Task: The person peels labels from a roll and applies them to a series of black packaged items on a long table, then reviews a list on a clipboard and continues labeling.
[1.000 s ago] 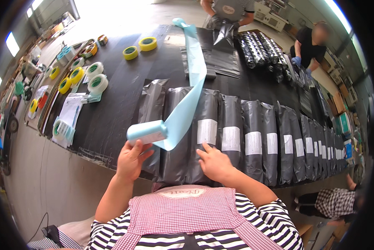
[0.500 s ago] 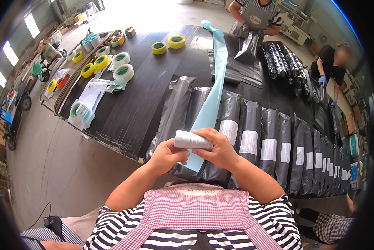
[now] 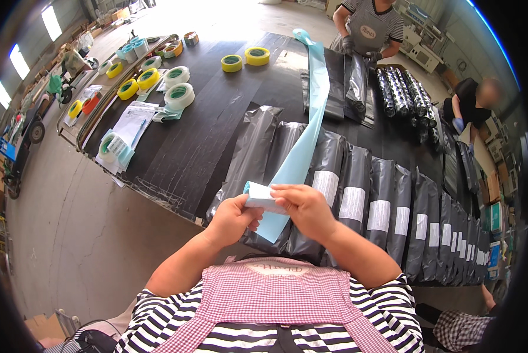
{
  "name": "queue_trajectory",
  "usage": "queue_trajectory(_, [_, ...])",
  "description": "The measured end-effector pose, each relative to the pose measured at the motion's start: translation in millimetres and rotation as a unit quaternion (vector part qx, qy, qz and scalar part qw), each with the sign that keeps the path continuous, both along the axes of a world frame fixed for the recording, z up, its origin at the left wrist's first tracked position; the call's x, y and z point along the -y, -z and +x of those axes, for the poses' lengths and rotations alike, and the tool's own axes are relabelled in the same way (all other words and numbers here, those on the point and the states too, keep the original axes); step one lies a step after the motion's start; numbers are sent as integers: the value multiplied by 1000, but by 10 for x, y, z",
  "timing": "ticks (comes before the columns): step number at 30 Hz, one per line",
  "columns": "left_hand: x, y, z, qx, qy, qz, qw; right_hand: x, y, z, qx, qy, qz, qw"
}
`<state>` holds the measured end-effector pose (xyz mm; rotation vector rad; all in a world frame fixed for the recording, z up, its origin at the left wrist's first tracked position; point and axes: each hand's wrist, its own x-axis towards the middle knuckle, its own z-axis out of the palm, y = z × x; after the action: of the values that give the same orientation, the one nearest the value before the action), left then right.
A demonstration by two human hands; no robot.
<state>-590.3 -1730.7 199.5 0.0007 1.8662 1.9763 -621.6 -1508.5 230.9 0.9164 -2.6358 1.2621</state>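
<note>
Table (image 3: 184, 144), dark-topped: carried all lots below, save the roll in hand.

At its left edge lay one clear tape roll (image 3: 107, 148), partly over a light-blue sheet. Next came white papers (image 3: 133, 125) with a pen (image 3: 141, 128) on top; behind these stood two yellow tape rolls (image 3: 138, 84), then two whitish tape rolls (image 3: 179, 96) with green cores. Farther right, near the far edge, sat two yellow rolls with green cores (image 3: 244, 59), just beside each other.

Left hand (image 3: 230, 219): closed on the left end of a pale-blue roll (image 3: 264, 197), held above the near bags. Pale-blue strip (image 3: 302, 147): ran twisted over those bags towards the far edge, with a fold hanging beneath the roll. Right hand (image 3: 308, 209): narrow, fingers bent about the roll's right end.

Row of filled dark-grey bags (image 3: 352, 170): stood side by side along the near edge, many bearing white labels (image 3: 351, 203). Beyond it, a co-worker's gloved hands (image 3: 348, 45) held a dark bag (image 3: 356, 82); to the right lay shiny patterned bundles (image 3: 402, 91).
</note>
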Motion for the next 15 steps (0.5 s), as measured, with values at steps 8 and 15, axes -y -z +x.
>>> queue_trajectory(8, [557, 78, -753, 72, 121, -21, 990, -739, -480, -942, 386, 114, -342, 849])
queue_trajectory(15, [1757, -405, -1987, -291, -467, 303, 778, -494, 279, -580, -26, 210, -302, 930])
